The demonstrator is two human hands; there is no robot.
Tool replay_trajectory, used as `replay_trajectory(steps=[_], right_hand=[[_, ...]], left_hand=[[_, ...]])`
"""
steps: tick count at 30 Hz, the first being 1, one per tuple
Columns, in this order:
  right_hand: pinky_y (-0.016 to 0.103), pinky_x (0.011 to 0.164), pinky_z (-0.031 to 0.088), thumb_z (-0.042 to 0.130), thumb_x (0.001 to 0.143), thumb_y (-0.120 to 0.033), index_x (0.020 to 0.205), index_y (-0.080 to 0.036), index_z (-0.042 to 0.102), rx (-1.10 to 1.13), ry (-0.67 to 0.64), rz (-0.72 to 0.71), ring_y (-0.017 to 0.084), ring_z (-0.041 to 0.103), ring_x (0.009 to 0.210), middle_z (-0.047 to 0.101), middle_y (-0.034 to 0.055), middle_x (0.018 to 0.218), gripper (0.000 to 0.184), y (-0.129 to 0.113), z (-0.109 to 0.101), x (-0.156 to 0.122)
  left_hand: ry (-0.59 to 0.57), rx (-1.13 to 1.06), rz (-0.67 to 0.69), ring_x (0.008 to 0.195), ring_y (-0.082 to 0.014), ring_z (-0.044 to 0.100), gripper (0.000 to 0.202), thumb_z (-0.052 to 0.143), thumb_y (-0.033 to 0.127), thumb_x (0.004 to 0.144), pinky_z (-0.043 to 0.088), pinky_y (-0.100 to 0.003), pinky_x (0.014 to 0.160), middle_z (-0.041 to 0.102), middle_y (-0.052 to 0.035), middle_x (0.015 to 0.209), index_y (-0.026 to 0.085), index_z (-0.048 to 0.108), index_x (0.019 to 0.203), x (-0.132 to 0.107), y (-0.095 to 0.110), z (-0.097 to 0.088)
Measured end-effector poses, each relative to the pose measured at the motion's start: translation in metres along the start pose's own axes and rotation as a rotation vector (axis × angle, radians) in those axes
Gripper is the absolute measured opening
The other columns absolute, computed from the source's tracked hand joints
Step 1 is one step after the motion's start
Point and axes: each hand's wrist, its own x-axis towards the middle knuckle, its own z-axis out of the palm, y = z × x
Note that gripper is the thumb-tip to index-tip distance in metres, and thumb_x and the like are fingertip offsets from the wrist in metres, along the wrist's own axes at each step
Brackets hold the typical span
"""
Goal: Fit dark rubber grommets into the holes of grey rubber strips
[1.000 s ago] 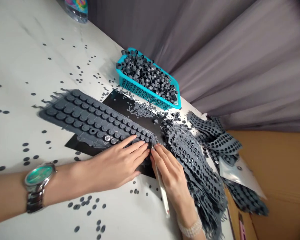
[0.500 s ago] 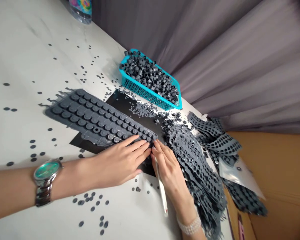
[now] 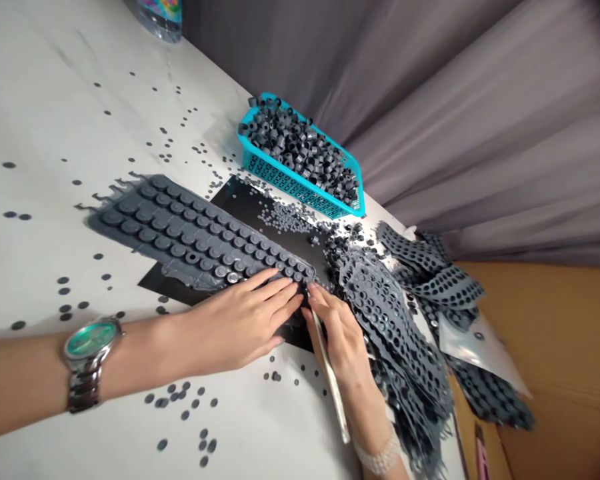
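A grey moulded rubber sheet (image 3: 185,230) with rows of round raised caps lies slantwise on a black mat (image 3: 163,285). Across its near right end rests my left hand (image 3: 260,313), flat, fingers stretched out and pressing on the caps. My right hand (image 3: 343,337) is closed round a slim white pen-like tool (image 3: 336,393). Its working tip is hidden near the sheet's right corner, just beside my left fingertips. One cap position in the sheet shows a dark hole (image 3: 192,256).
A turquoise basket (image 3: 290,181) full of small grey rubber rings stands behind the mat. Punched sheets (image 3: 380,293) are piled on the right, with more by a cardboard box (image 3: 555,347). Loose grey discs dot the white table (image 3: 40,253). A bottle (image 3: 163,23) stands at the back.
The white tool has tilted, its rear end swinging right and slightly down. My right fingers have curled more round it. My left hand stays pressed on the sheet.
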Motion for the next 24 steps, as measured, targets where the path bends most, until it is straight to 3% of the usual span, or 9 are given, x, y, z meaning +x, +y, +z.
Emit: replay_trajectory(steps=[7, 12, 24], right_hand=[[0.042, 0.086, 0.055, 0.057, 0.087, 0.001, 0.109, -0.012, 0.053, -0.050, 0.007, -0.120, 0.026, 0.063, 0.114, 0.067, 0.0201, 0.119, 0.026, 0.0017, -0.0001, 0.0017], [0.042, 0.083, 0.054, 0.059, 0.088, -0.003, 0.104, -0.013, 0.054, -0.130, -0.004, -0.118, 0.028, 0.063, 0.111, 0.068, 0.0179, 0.117, 0.020, 0.0005, 0.0004, 0.0032], [0.045, 0.095, 0.052, 0.050, 0.093, -0.007, 0.112, -0.010, 0.053, -0.214, -0.148, -0.111, 0.031, 0.052, 0.124, 0.058, 0.0210, 0.131, 0.020, 0.0001, 0.0000, 0.0071]], left_hand=[[0.010, -0.003, 0.014, 0.131, -0.0271, 0.046, 0.054, 0.039, 0.040, 0.097, 0.025, -0.044, 0.114, 0.054, -0.0142, 0.141, 0.005, 0.048, 0.138, -0.0002, -0.0013, 0.0003], [0.012, -0.009, 0.010, 0.131, -0.0268, 0.046, 0.053, 0.039, 0.039, 0.097, 0.025, -0.044, 0.113, 0.055, -0.0142, 0.140, 0.005, 0.049, 0.137, 0.0007, -0.0007, -0.0007], [0.024, -0.008, 0.006, 0.129, -0.0275, 0.048, 0.053, 0.041, 0.039, 0.096, 0.026, -0.044, 0.113, 0.056, -0.0150, 0.138, 0.004, 0.052, 0.134, 0.0002, -0.0002, -0.0005]])
